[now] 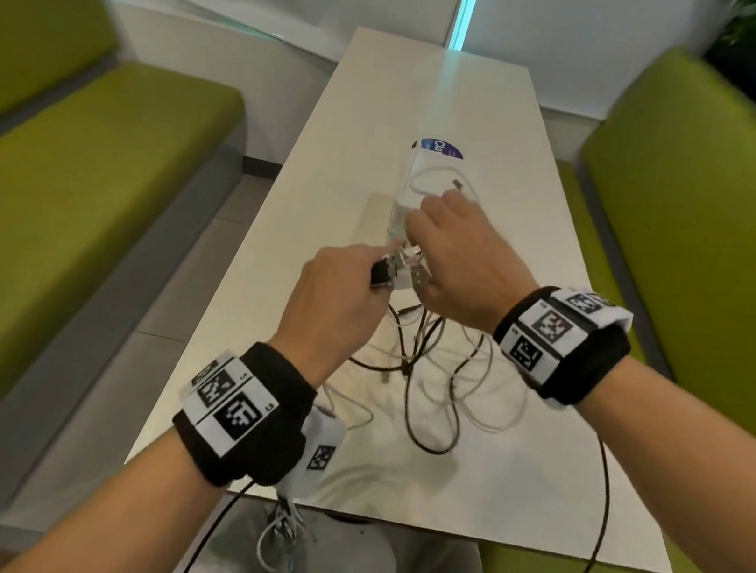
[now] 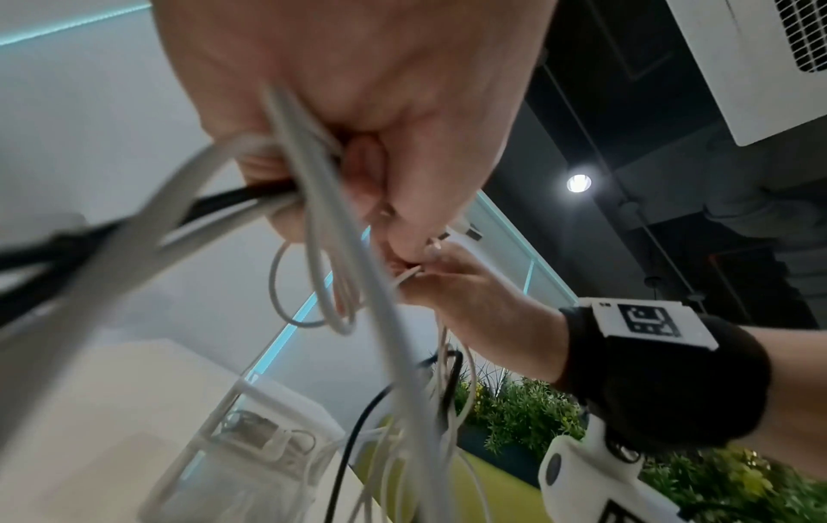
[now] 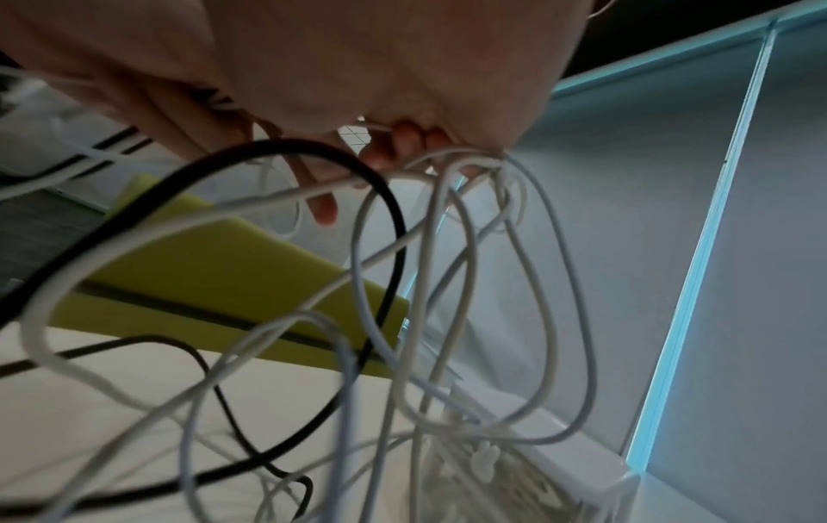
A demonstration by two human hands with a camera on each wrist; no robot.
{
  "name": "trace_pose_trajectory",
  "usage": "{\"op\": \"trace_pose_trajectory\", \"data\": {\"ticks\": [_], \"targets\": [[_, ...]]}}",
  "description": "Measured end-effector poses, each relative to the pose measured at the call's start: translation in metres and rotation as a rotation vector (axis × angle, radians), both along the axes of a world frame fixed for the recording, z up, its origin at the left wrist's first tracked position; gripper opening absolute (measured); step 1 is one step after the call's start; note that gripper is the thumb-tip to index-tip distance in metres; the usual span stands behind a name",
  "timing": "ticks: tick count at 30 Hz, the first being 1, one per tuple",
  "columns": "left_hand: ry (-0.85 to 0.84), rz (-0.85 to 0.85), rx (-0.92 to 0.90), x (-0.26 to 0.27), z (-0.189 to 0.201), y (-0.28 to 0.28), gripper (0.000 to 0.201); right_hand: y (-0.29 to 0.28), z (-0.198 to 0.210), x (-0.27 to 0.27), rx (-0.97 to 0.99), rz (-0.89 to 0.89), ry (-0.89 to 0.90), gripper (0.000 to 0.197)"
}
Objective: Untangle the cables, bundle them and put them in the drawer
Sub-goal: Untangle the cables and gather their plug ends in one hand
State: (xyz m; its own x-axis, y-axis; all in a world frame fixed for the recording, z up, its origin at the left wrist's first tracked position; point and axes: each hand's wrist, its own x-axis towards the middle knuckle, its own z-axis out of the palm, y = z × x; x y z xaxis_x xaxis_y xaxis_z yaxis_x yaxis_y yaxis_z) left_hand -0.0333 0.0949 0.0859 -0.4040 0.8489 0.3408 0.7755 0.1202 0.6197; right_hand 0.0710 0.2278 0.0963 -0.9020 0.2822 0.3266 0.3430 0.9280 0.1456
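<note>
cables (image 1: 427,367) dangle below both hands' grip.

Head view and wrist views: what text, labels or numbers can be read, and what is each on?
"Cla": white letters on the round blue sticker on the white table, cut off by the clear plastic drawer box.
Small characters beside the black-and-white square-code wristbands: too blurred to read.
Wrist views: no readable words.

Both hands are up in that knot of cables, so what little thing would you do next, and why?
Probably draw the hands slowly apart. The left hand grips black and white strands, the right hand pinches white ones, and the cables below hang looped through each other, so a gentle pull should show which loop binds.
</note>
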Motion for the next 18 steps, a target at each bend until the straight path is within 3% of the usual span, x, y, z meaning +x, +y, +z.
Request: {"op": "trace_pose_trajectory", "data": {"ticks": [2, 4, 9, 12, 18], "targets": [[-0.021, -0.026, 0.062, -0.001, 0.003, 0.003, 0.043, 0.004, 0.010, -0.002, 0.053, -0.018, 0.068, 0.017], [-0.042, -0.055, 0.086, 0.002, -0.002, 0.003, 0.052, 0.000, 0.009, -0.001, 0.029, -0.032, 0.131, 0.016], [0.020, -0.057, -0.003, 0.000, -0.028, -0.011, 0.023, -0.019, -0.037, 0.015, -0.270, -0.005, 0.020, 0.020], [0.079, -0.064, -0.076, -0.014, -0.037, -0.024, 0.028, -0.027, -0.061, 0.021, -0.359, -0.019, -0.095, 0.024], [-0.053, 0.080, -0.039, -0.052, -0.034, -0.061, 0.032, -0.020, -0.065, 0.015, -0.453, -0.064, -0.049, 0.043]]}}
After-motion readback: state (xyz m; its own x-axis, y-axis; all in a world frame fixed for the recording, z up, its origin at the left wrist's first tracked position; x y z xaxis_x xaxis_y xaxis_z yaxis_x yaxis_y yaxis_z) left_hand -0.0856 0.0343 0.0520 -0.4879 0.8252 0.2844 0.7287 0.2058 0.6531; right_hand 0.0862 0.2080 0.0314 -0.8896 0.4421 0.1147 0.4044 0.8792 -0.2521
